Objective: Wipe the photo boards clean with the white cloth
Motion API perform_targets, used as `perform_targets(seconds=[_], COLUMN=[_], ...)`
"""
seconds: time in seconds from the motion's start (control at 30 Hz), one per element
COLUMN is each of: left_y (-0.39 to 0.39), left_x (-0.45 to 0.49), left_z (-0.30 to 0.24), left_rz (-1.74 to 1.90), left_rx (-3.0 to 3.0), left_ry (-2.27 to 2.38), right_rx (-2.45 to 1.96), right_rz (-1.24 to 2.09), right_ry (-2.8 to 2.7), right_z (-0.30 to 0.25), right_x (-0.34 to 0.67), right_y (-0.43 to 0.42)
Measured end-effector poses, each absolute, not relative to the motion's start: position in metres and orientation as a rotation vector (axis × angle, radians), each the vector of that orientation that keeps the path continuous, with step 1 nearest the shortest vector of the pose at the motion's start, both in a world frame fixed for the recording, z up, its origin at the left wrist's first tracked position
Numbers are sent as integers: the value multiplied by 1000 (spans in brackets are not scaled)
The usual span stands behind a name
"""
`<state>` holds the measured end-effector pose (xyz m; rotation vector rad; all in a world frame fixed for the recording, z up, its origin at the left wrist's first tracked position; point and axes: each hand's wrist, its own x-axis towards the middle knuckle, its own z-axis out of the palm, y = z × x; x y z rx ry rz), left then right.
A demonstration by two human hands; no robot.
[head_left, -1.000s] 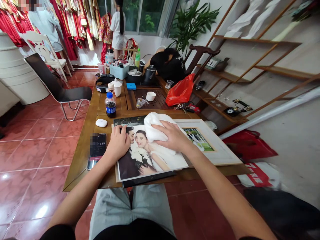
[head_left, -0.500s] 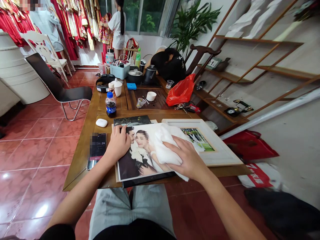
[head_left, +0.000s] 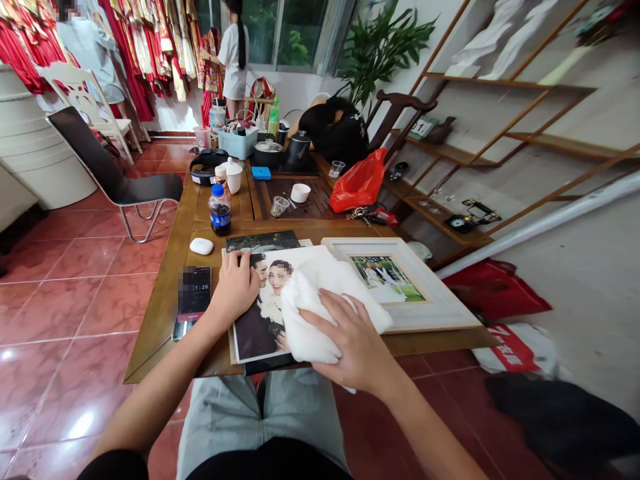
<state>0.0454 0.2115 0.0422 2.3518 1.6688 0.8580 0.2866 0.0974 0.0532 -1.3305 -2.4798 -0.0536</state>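
Observation:
A wedding photo panel lies flat at the near edge of the table, on top of other dark panels. My left hand holds its upper left corner, fingers bent over the edge. Bunched under my right hand is a white cloth, gripped with the fingers and pressed on the panel's right part. The cloth hides much of that side and overlaps a white-framed photo lying to the right. Beside my left forearm lies a phone.
On the table stand a blue-capped bottle, a white earphone case, a small white bowl and a red plastic bag. A person leans on the far end. Wooden shelves line the right wall.
My right hand has moved the cloth left and toward me across the photo panel, uncovering more of the framed photo. My left hand stays at the corner.

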Motion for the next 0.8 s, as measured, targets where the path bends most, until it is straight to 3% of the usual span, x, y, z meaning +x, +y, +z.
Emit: perform_targets(seconds=[0.4,0.8], left_y=[213,213], left_x=[43,45], left_z=[43,40], left_rz=[824,870], left_rx=[2333,2356], left_ry=[1646,1656], right_rx=[-1177,-1535], right_rz=[193,-213], right_ry=[-2607,-2355], right_z=[60,41], right_x=[227,316], right_y=[85,95])
